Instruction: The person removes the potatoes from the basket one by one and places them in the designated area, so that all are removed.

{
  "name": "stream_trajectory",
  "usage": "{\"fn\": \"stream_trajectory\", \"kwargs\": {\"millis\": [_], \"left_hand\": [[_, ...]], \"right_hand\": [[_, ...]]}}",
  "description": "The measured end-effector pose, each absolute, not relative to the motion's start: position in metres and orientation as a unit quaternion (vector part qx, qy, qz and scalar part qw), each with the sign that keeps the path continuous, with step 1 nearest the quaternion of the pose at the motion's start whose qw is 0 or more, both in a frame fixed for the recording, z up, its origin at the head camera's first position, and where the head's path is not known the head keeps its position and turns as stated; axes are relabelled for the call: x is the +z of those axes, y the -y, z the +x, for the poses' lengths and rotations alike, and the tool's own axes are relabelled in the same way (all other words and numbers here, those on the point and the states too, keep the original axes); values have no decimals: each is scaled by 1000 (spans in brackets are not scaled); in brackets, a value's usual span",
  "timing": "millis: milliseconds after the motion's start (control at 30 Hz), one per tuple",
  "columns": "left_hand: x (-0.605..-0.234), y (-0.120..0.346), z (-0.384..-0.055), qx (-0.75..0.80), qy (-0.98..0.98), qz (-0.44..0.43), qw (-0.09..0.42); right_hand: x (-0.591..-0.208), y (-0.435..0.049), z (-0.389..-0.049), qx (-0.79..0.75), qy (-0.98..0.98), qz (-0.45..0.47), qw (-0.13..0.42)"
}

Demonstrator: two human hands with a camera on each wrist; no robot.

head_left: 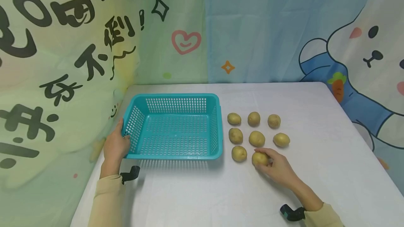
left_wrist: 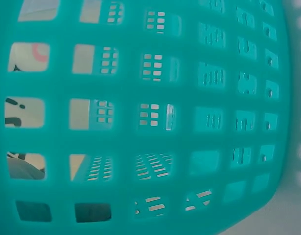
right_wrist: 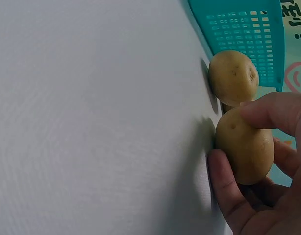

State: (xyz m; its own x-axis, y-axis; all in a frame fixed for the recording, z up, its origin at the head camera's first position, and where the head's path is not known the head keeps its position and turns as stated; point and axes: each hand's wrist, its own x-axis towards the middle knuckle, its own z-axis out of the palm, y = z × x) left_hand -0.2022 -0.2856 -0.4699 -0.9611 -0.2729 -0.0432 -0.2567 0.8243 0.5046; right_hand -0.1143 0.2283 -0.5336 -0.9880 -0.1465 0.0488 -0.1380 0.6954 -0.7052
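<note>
A turquoise plastic mesh basket (head_left: pixel 176 157) stands on the left part of the table in the head view, its perforated floor showing. My left hand (head_left: pixel 116 145) grips the left side of this basket, thumb up near the rim; its other fingers are partly hidden. The left wrist view is filled by the perforated basket wall (left_wrist: pixel 128 139). My right hand (head_left: pixel 279 169) pinches a potato (head_left: pixel 259 159) at the front of the potato group, with thumb and fingers on its sides. Close up, the held potato (right_wrist: pixel 246 147) sits between them, beside another potato (right_wrist: pixel 233 77).
Several other potatoes (head_left: pixel 257 138) lie in loose rows right of the basket. White cloth (head_left: pixel 195 195) covers the table, whose far edge meets a printed curtain (head_left: pixel 252 27). Another printed curtain (head_left: pixel 63 122) runs along the left side.
</note>
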Motion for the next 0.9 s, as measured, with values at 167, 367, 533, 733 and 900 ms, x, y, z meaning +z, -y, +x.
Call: {"fn": "stream_trajectory", "kwargs": {"millis": [167, 367, 533, 733, 900], "left_hand": [[-471, 287, -204, -260, 956, 137, 13], [-471, 287, -204, -260, 955, 140, 15], [-471, 287, -204, -261, 955, 139, 12], [-469, 285, -204, -259, 956, 136, 4], [-467, 284, -204, -248, 960, 134, 2]], "right_hand": [[-534, -232, -116, -384, -921, -69, -9], [-537, -234, -114, -395, -917, -51, -11], [-539, -235, -111, -404, -914, -49, -5], [-537, -238, -108, -406, -913, -36, 4], [-531, -245, -103, -404, -914, -30, 8]]}}
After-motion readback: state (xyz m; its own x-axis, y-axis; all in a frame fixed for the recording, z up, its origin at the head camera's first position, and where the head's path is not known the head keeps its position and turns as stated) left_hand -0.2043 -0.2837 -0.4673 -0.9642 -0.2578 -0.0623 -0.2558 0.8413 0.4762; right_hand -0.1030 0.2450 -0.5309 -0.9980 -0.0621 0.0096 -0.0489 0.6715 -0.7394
